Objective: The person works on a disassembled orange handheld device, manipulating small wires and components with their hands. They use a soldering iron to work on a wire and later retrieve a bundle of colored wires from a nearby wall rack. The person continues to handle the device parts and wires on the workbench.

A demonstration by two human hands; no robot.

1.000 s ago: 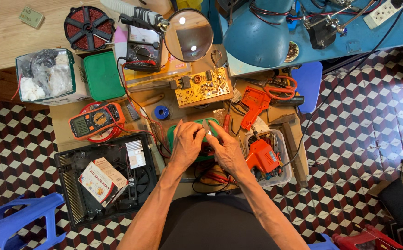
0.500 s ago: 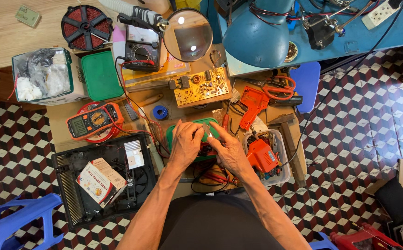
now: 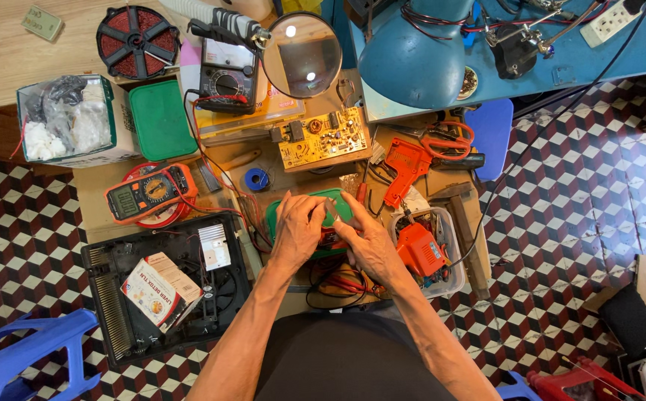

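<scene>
Checkered tile floor (image 3: 575,223) in dark red, white and black fills the frame's edges, and a cluttered brown work surface (image 3: 100,193) runs through the middle. At upper centre hangs a big blue lamp shade (image 3: 412,52) with a round magnifying glass (image 3: 302,56) just left of it. Lower left lies a black fan housing (image 3: 167,297) with a small printed box (image 3: 161,288) on it. Above that sit an orange multimeter (image 3: 151,193) and a green lid (image 3: 161,120); a yellow circuit board (image 3: 324,138) lies at centre, an orange soldering gun (image 3: 406,165) to its right. Just below the board is a green case (image 3: 315,223) — both hands meet over it. The left hand (image 3: 297,230) and right hand (image 3: 367,241) have fingers curled, pinching a small part between their fingertips — too small to identify.
</scene>
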